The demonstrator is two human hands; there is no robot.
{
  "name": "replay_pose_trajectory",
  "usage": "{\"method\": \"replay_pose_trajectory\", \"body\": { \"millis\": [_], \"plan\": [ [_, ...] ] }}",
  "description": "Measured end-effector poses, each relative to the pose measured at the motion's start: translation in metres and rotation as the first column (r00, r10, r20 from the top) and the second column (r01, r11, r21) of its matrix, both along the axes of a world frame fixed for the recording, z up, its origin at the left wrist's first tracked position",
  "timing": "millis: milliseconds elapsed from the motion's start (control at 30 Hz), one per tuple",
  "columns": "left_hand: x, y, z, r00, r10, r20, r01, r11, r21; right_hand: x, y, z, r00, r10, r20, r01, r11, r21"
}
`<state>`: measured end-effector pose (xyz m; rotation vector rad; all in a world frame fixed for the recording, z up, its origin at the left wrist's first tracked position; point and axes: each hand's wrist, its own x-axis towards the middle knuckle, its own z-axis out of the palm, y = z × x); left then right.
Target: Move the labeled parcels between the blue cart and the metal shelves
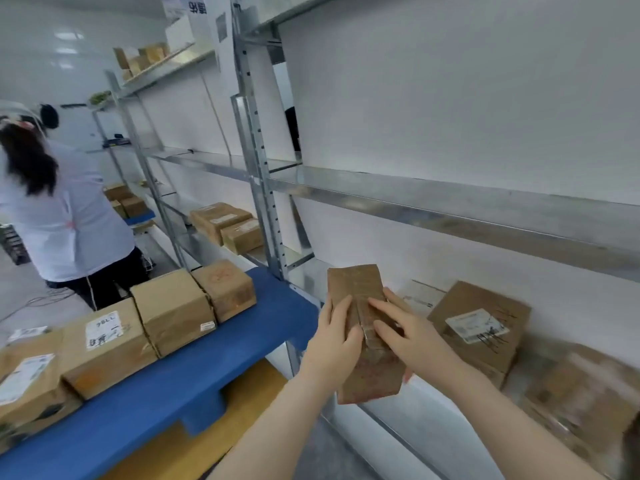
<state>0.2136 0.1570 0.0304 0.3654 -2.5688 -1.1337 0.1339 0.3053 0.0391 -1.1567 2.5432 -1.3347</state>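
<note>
The grip is two-handed. The left hand [334,337] clasps the left long side of a brown parcel [356,285], thumb laid on its upper face. The right hand [412,341] lies over the right side with its fingers spread across that face, and a fingertip shows from under the lower edge. Both hands are closed on the parcel and neither is free.

The parcel sits in the lower middle of the frame. It is held over the front edge of the lower shelf [308,277], between the end of the blue cart [194,386] on the left and a labeled box [479,323] on the right. I cannot tell whether its underside touches the shelf. No label shows on the face turned to the camera.

Its long axis runs nearly up and down the frame, the far end leaning slightly left and pointing into the shelf. Bare shelf lies just above that far end, left of the labeled box, so a push along the axis looks like the likely move. The right hand is nearer the labeled box and would meet it first if the parcel drifted right. The left hand is nearer the cart, where a row of parcels [173,306] stands.

Another person [69,220] stands at the left of the frame, facing away.
</note>
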Motion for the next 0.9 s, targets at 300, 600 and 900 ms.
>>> {"method": "replay_pose_trajectory", "body": {
  "millis": [300, 600, 900],
  "plan": [
    [-0.003, -0.146, 0.02, 0.992, 0.121, -0.032, -0.12, 0.993, 0.022, -0.025, -0.166, 0.018, 0.995, 0.096, -0.017, -0.097, 0.995, -0.017],
    [-0.09, -0.235, 0.017, 0.967, 0.252, -0.032, -0.249, 0.965, 0.082, -0.127, -0.278, 0.018, 0.978, 0.2, -0.067, -0.201, 0.979, -0.017],
    [-0.182, -0.315, -0.007, 0.912, 0.411, 0.018, -0.411, 0.907, 0.097, -0.241, -0.383, -0.012, 0.933, 0.359, -0.004, -0.358, 0.93, 0.079]
  ]
}}
